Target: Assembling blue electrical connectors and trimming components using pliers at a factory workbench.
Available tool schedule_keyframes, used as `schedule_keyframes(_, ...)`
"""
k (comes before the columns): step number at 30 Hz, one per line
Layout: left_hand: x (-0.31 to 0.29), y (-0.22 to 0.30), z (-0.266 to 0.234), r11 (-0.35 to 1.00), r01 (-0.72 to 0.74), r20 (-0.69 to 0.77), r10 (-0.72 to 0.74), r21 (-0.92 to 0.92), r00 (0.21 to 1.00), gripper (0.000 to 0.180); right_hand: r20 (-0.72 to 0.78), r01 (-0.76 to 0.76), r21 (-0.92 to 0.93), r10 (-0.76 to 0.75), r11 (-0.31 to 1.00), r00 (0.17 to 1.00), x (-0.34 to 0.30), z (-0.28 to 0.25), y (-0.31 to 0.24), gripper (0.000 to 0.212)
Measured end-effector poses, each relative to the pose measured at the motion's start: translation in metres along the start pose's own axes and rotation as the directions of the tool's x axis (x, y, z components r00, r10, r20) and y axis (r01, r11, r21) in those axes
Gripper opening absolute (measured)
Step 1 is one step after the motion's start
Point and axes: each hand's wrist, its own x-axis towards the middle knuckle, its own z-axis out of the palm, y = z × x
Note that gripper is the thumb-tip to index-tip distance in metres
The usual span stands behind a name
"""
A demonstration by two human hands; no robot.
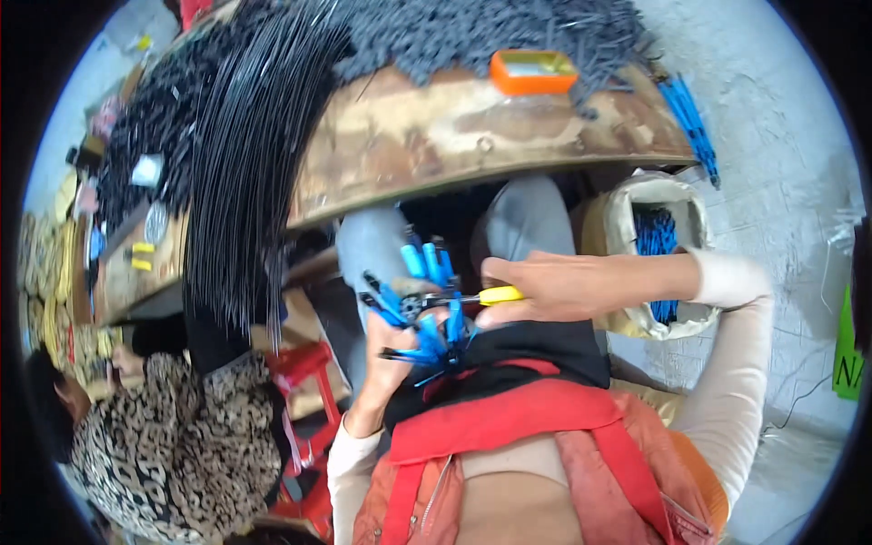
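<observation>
Over my lap, my left hand (391, 352) is closed round a cluster of blue ribs with black tips (431, 331), which spread outward from a dark round hub (413, 306). My right hand (554, 286) comes in from the right and grips a yellow-handled tool (501, 295). Its thin metal end reaches in among the ribs beside the hub; the exact shape of that end is hard to make out. My left fingers are partly hidden behind the ribs.
Ahead stands a wooden table (409, 150) with a heap of grey pieces (490, 36), a bundle of long black rods (259, 173) and an orange tray (534, 73). At right, a pale sack (627, 209) holds blue ribs. A person in a patterned top (173, 445) sits left, near a red stool (304, 363).
</observation>
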Motion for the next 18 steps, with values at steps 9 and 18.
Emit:
schedule_keyframes(9, 0.036, 0.072, -0.033, 0.868, -0.271, -0.129, 0.239, -0.416, 0.962, 0.028, -0.870, -0.378, -0.297, -0.085, 0.877, 0.486, 0.039, -0.051, 0.190, 0.046)
schedule_keyframes(18, 0.108, 0.095, 0.107, 0.794, -0.588, 0.093, 0.581, 0.156, 0.809, 0.081, -0.737, 0.666, 0.069, -0.412, 0.743, 0.536, -0.032, -0.002, 0.130, 0.096)
